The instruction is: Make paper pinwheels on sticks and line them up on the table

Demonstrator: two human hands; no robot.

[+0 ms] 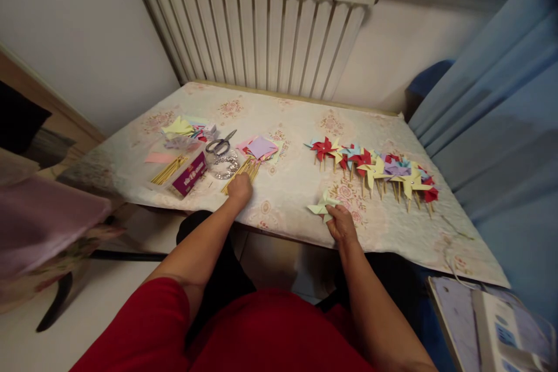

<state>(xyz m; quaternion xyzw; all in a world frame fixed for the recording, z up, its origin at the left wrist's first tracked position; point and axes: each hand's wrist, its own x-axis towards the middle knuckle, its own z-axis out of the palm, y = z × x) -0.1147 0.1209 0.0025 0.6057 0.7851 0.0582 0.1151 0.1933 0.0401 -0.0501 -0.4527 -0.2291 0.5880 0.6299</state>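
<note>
My right hand [341, 222] is closed on a pale green paper pinwheel [321, 206] near the table's front edge. My left hand [239, 188] rests with curled fingers on a bundle of wooden sticks [244, 172]; whether it grips one is hidden. A row of finished pinwheels [375, 170] on sticks, red, yellow, blue and purple, lies to the right. A stack of coloured paper squares [260, 147] sits behind the sticks.
Scissors [220, 143] and a shiny ring-shaped thing [224, 165] lie left of the papers. A clear box with sticks and a purple label [182, 173] and more folded papers [183, 128] are at far left. Radiator [257, 29] behind; blue curtain [501, 116] right.
</note>
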